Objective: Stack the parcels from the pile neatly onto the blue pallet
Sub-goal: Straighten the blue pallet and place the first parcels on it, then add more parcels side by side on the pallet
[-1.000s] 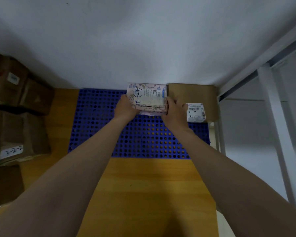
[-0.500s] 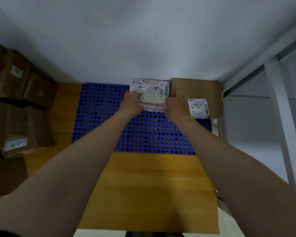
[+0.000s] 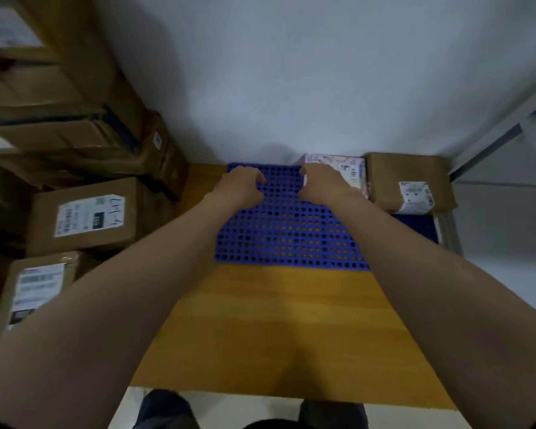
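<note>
At left, tall pile. On worktop, pallet. Along its back edge, adjacent: brown parcel, patterned parcel. Left hand loosely curled over pallet, holding nothing; right hand against patterned parcel's left side, grip unclear.

We are reading handwritten digits, seemingly "1-1-7", on the white label of a brown box; all other printed labels are blurring illegibly.

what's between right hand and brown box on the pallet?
The patterned white parcel, on the blue pallet beside the brown box; right hand overlaps its left end. Head view.
</note>
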